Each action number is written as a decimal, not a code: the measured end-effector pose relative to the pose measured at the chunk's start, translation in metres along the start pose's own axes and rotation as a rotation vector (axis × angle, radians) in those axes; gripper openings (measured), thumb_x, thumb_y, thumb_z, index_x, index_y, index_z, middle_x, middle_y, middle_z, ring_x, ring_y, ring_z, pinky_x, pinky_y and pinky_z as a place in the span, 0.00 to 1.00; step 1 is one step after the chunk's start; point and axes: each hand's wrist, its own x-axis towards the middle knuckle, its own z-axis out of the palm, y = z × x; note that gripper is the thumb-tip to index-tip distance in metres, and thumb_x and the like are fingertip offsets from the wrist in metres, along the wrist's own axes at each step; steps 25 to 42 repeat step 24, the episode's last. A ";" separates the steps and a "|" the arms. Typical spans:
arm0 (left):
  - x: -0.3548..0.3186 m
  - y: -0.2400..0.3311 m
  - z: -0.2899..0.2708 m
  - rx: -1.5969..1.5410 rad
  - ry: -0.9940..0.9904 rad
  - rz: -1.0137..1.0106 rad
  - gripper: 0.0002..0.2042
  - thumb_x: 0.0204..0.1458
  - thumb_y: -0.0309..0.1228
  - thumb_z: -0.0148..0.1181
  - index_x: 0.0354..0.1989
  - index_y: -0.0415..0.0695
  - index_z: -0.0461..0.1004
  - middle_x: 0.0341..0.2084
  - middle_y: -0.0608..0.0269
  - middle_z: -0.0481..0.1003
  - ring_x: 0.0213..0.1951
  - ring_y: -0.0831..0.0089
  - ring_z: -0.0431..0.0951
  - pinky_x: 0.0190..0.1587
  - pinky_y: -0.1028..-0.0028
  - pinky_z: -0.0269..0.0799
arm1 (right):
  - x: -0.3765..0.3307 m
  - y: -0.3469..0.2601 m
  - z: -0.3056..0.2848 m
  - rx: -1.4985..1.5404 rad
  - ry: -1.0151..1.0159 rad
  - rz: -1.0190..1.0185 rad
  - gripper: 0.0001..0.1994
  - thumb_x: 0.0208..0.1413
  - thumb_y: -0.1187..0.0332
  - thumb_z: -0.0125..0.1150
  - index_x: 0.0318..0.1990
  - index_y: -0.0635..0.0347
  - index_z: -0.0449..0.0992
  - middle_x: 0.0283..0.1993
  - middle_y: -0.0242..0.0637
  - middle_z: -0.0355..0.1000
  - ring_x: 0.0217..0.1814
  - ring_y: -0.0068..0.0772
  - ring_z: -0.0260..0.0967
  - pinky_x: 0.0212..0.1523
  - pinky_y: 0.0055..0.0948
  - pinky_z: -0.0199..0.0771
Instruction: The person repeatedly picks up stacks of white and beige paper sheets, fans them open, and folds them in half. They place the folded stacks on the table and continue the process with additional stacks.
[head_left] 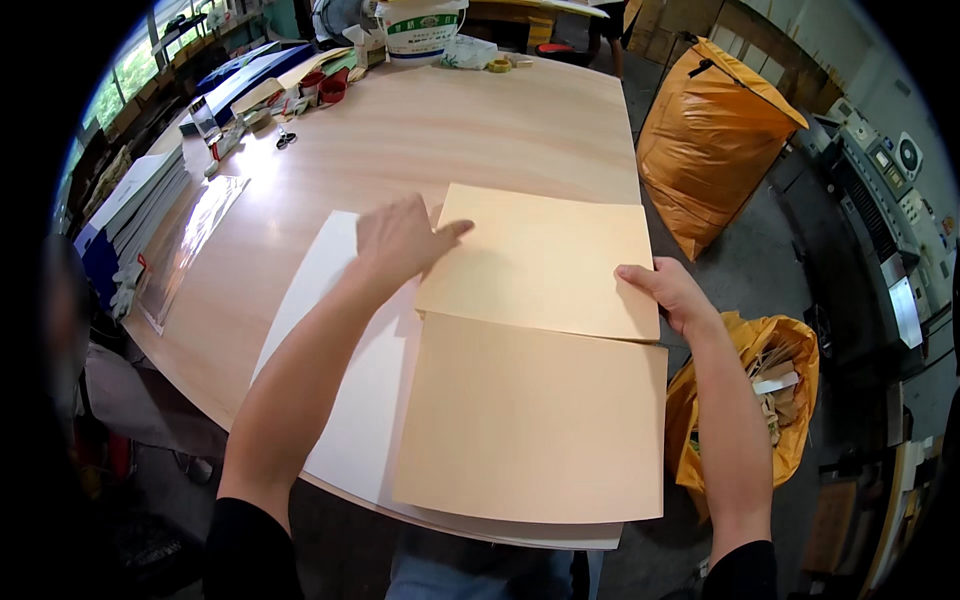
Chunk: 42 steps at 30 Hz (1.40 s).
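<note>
At the far left a stack of blue and white folders [130,215] is lying along the edge of the tabletop [420,130], with a clear plastic sleeve [190,240] beside it. Nearer the middle, a large white sheet [340,400] is lying flat, and the left hand [400,240] is pressing down with its fingers [445,232] spread fairly wide and flat, holding nothing, the tips resting on the left edge of the upper tan card [545,260]. That card is lying just beyond the lower tan card [535,420], the two meeting along a straight seam, both partly over the white sheet. The right hand [670,292] is resting at the upper card's right corner, fingers laid nearly flat, not visibly pinching it. To do this well, both hands should be keeping even, light pressure so the upper card is sliding square to the seam without skewing or buckling. Right of the tabletop, an orange sack [715,140] is standing on the floor.
</note>
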 end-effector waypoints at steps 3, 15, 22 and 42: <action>-0.019 -0.027 0.020 -0.008 0.415 0.437 0.30 0.56 0.52 0.61 0.57 0.39 0.71 0.54 0.47 0.74 0.56 0.57 0.74 0.59 0.58 0.67 | -0.001 -0.001 0.004 0.014 -0.011 -0.039 0.22 0.55 0.61 0.69 0.48 0.71 0.75 0.42 0.39 0.78 0.39 0.26 0.75 0.41 0.25 0.75; -0.076 -0.017 0.078 0.261 0.108 0.729 0.37 0.64 0.52 0.42 0.73 0.36 0.47 0.74 0.50 0.46 0.75 0.55 0.39 0.75 0.55 0.30 | -0.004 0.017 0.009 0.043 0.048 -0.161 0.23 0.56 0.59 0.69 0.51 0.70 0.73 0.44 0.37 0.77 0.40 0.22 0.73 0.42 0.24 0.74; -0.078 -0.014 0.072 0.219 0.070 0.722 0.37 0.64 0.50 0.44 0.73 0.36 0.47 0.74 0.48 0.45 0.75 0.55 0.38 0.75 0.54 0.30 | 0.001 0.028 0.006 0.205 -0.017 -0.211 0.25 0.55 0.58 0.71 0.52 0.70 0.73 0.45 0.39 0.76 0.43 0.24 0.74 0.46 0.26 0.76; -0.078 -0.014 0.073 0.262 0.105 0.726 0.37 0.64 0.51 0.44 0.73 0.36 0.46 0.74 0.49 0.44 0.75 0.54 0.38 0.75 0.53 0.30 | 0.002 0.027 0.006 0.222 -0.037 -0.205 0.26 0.55 0.58 0.71 0.53 0.70 0.72 0.46 0.39 0.76 0.43 0.24 0.75 0.47 0.27 0.76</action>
